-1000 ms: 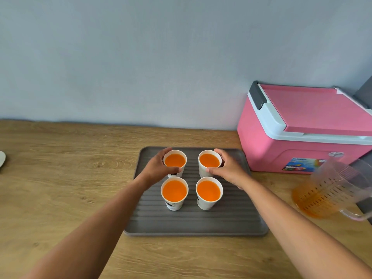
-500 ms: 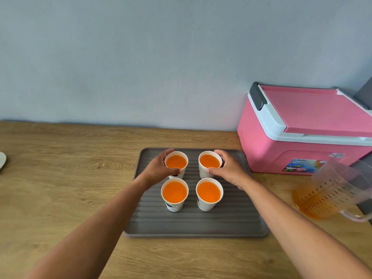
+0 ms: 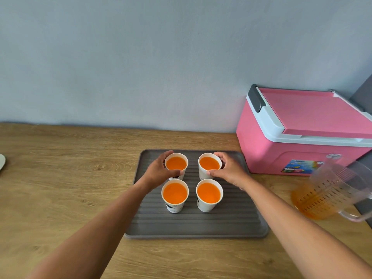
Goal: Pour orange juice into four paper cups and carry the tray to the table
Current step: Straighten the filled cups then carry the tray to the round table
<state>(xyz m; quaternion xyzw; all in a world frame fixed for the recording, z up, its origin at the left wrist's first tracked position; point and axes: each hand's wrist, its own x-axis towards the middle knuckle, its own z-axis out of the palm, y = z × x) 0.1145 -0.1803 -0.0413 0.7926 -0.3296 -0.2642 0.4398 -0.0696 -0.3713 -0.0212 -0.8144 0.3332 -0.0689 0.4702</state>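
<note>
Pouring looks finished to us: all four paper cups stand upright on the grey tray (image 3: 193, 224) and each is filled with orange juice close to its rim. Our left grip (image 3: 159, 174) is wrapped around the far left cup (image 3: 176, 165), fingers curled over its outer side and thumb toward its near side. Our right grip (image 3: 227, 172) clasps the far right cup (image 3: 209, 165) the same way. Just nearer us than the two grips stand the near left cup (image 3: 175, 196) and the near right cup (image 3: 209, 195), untouched and close together. The tray rests flat on the wooden counter (image 3: 66, 190), with the pink cooler (image 3: 298, 141) beyond our right grip and the clear jug (image 3: 330, 194), a little juice in its bottom, off to that grip's outer side.

What we judge is left: let go of the cups, take the tray by its edges and carry it to the table, which is not in view. With cups this full, any tilt could spill.

Against the picture from a second back, almost nothing differs; both grips sit on the same two far cups, and those cups seem nudged only slightly, as if we are squaring up the group
</note>
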